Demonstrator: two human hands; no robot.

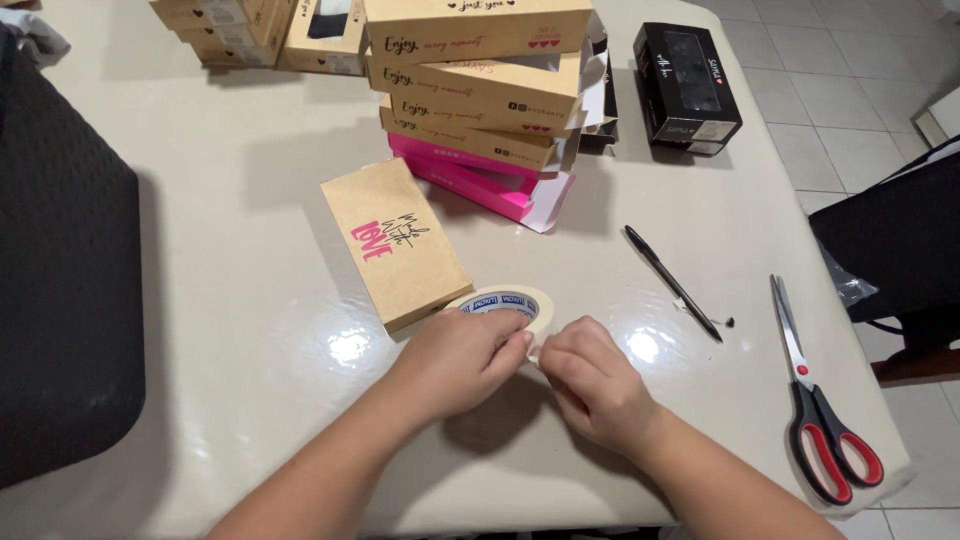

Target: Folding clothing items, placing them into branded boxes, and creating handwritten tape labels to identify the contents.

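A roll of cream masking tape (505, 303) lies on the pale table (250, 340) near its front edge. My left hand (460, 360) grips the roll from the near side, fingers curled over its rim. My right hand (592, 380) pinches at the roll's right edge, where the tape end seems to be; the end itself is hidden by my fingers. A flat kraft cardboard box (395, 240) with pink and black lettering lies just behind the roll, touching it or nearly so.
A stack of kraft and pink boxes (480, 90) stands behind. More kraft boxes (250, 30) sit at the far left, a black box (687, 85) at the far right. A black pen (672, 283) and red-handled scissors (815, 400) lie right. A dark chair back (60, 270) is left.
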